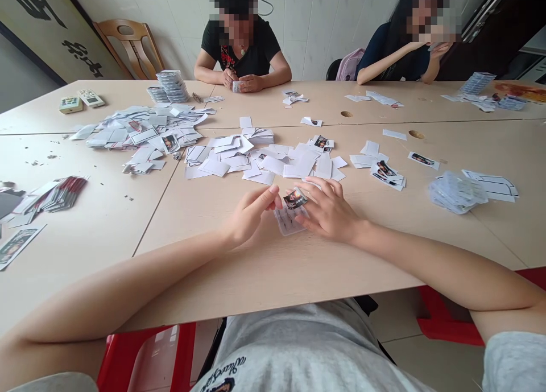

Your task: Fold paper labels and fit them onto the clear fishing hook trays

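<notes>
A small clear plastic case (290, 224) with rows of markings lies on the table near the front edge, between my hands. Above it is a dark printed card (295, 198), tilted and slightly curved. My right hand (335, 213) reaches over from the right, its fingers at the card's right edge and its thumb down by the case. On the other side, my left hand (253, 213) has its fingers curled in and its thumb against them, close to the card's left edge. What those fingers pinch, if anything, is hidden.
Loose white cards (294, 161) spread just beyond my hands, with a larger heap (145, 127) further left. A stack of clear plastic cases (458, 192) sits at right. Red-edged cards (63, 194) lie at left. Two people (243, 56) work across the table.
</notes>
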Demonstrator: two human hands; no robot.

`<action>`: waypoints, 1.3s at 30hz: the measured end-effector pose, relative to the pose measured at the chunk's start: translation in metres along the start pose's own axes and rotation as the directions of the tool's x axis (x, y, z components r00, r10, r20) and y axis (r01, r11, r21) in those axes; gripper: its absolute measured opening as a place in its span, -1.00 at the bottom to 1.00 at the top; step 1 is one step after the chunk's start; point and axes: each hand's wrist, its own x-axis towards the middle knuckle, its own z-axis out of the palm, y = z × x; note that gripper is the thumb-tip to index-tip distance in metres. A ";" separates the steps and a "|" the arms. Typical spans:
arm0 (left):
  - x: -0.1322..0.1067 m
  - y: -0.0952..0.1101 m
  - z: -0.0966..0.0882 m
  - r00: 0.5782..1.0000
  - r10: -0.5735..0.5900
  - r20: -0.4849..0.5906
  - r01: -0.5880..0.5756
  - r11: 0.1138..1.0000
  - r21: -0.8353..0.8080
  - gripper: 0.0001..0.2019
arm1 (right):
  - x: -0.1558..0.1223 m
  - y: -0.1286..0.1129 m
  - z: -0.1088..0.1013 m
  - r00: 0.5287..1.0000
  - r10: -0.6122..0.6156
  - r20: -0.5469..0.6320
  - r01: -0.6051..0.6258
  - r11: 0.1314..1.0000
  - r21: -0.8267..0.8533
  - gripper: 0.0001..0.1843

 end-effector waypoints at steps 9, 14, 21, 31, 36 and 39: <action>-0.003 0.005 0.007 0.989 -0.063 0.130 0.067 0.997 -0.026 -0.66 | -0.001 -0.006 -0.006 1.000 -0.001 -0.024 -0.001 0.997 -0.079 -0.51; -0.001 0.000 0.005 0.996 -0.046 0.081 0.046 0.999 0.007 -0.67 | 0.000 -0.004 -0.005 0.996 0.074 0.049 -0.074 0.997 -0.008 -0.51; 0.001 -0.008 0.001 0.999 -0.011 0.043 0.008 0.998 0.061 -0.67 | 0.000 -0.002 -0.003 0.989 0.120 0.084 -0.124 0.991 0.047 -0.62; -0.003 -0.001 0.005 0.979 0.179 0.100 -0.205 0.849 0.487 -0.69 | 0.003 -0.014 -0.014 0.967 0.247 -0.065 -0.222 0.939 0.261 -0.65; -0.004 -0.004 0.003 0.945 0.268 0.190 -0.328 0.763 0.557 -0.71 | 0.004 -0.010 -0.011 0.945 0.322 -0.053 -0.284 0.891 0.354 -0.91; -0.004 -0.005 0.003 0.932 0.295 0.210 -0.362 0.730 0.580 -0.70 | 0.003 -0.007 -0.008 0.935 0.355 -0.001 -0.321 0.847 0.424 -0.87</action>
